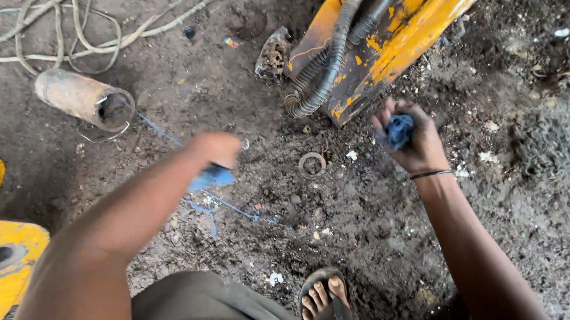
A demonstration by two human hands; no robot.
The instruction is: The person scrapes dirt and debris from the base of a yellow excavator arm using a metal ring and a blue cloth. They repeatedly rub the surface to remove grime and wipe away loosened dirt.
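The blue rag (400,130) sits bunched in the right hand (412,146), just near the yellow machine arm (384,46) with its black hoses (323,77); it looks soft, light and easily crushed, so any fold gives a hold, and the grip is curled tight around it. The left hand (216,151), blurred, closes on a second blue scrap (211,178) trailing threads over the dirt floor (370,227). Its fingers are hard to make out, and a rusty pipe (83,97) lies far left.
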